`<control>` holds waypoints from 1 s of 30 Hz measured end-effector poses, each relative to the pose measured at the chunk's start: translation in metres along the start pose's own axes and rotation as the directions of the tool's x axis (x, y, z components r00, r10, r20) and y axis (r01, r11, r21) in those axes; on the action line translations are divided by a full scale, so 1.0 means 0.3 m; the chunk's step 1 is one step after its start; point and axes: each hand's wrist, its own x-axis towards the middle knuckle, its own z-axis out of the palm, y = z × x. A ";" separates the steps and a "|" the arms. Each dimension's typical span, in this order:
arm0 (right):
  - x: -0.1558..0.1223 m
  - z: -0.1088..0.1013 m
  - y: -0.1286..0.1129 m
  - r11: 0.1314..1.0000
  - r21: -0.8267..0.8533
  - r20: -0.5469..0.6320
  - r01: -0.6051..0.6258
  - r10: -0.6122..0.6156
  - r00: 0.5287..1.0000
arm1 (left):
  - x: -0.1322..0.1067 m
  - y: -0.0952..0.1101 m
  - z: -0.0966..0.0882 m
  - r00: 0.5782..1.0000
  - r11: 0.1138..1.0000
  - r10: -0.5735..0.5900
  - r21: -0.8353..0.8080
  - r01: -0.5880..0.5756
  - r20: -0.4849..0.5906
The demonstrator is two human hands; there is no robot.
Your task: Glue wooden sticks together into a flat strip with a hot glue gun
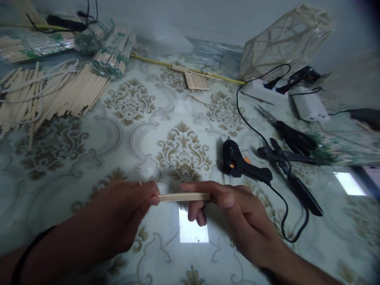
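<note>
Both my left hand (127, 213) and right hand (242, 211) pinch slim, pale wooden sticks (184, 196) by their ends (a black, pistol-shaped glue gun (234, 160) lies right, on the far side).

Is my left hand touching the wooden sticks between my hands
Touching. The head view shows the left hand pinching one end of the wooden sticks between thumb and fingers.
</note>
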 end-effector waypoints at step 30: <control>0.008 -0.111 0.027 0.991 0.135 -0.218 -0.021 0.050 0.975 | 0.037 -0.018 -0.120 0.964 0.942 -0.260 -0.206 0.266 0.055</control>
